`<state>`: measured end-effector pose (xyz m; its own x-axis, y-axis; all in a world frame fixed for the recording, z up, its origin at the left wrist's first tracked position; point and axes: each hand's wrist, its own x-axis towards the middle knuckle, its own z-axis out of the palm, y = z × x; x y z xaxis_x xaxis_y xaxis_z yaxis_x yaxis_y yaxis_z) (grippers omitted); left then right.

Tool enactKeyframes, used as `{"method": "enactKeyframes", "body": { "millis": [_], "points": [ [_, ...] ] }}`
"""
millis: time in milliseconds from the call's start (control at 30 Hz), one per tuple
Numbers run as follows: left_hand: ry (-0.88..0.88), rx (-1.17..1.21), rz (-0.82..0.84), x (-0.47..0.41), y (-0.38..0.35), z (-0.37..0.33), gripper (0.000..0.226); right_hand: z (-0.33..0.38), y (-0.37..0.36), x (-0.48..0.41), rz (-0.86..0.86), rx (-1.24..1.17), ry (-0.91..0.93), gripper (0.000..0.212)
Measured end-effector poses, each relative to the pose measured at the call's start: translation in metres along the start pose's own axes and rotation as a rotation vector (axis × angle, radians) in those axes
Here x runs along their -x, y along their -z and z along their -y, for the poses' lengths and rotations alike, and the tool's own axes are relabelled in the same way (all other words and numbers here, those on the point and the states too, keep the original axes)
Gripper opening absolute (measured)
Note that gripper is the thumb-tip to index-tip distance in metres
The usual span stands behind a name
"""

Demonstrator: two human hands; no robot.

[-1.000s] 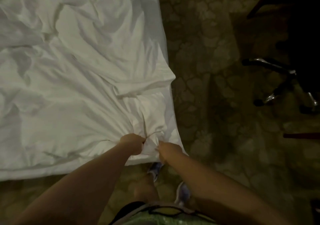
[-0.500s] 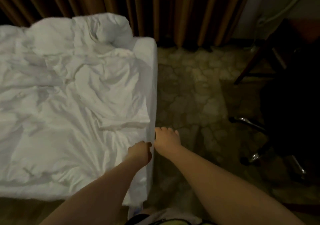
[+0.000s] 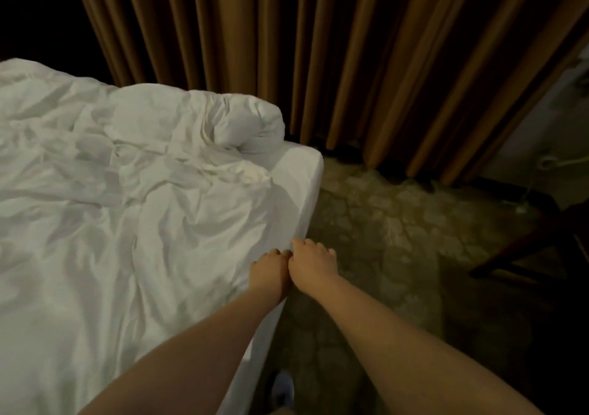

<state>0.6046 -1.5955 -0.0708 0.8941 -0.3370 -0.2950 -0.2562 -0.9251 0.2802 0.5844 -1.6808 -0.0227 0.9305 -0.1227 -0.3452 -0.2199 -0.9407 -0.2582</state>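
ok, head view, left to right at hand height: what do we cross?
white duvet → left hand → right hand → patterned carpet → dark wooden furniture leg

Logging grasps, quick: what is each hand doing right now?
Left hand: grips the white duvet at its edge.
Right hand: curled beside that edge; a hold cannot be told.

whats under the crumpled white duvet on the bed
A white-sheeted mattress shows at the far corner and down the side. The duvet covers the rest, so anything else beneath is hidden.
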Motion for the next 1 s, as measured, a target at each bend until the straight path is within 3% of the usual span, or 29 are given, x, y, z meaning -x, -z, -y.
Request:
{"method": "enactKeyframes", "body": {
  "millis": [233, 400, 700, 867, 1000],
  "points": [
    [0.066, 0.024, -0.125, -0.144, 0.075, -0.022, 0.035, -0.022, 0.088, -0.146, -0.040, 0.005, 0.087, 0.038],
    [0.162, 0.074, -0.179, -0.244, 0.106, -0.012, 0.054, -0.032, 0.125, -0.264, -0.011, 0.050, 0.179, 0.040],
    [0.542, 0.224, -0.316, -0.397, 0.149, -0.004, 0.071, -0.060, 0.184, -0.472, 0.130, 0.038, 0.282, 0.048],
    [0.803, 0.257, -0.334, -0.454, 0.165, 0.034, 0.075, -0.036, 0.183, -0.562, 0.258, 0.028, 0.295, 0.055],
    [0.814, 0.152, -0.254, -0.523, 0.171, 0.079, 0.080, -0.009, 0.173, -0.644, 0.289, -0.017, 0.216, 0.065]
  ]
}}
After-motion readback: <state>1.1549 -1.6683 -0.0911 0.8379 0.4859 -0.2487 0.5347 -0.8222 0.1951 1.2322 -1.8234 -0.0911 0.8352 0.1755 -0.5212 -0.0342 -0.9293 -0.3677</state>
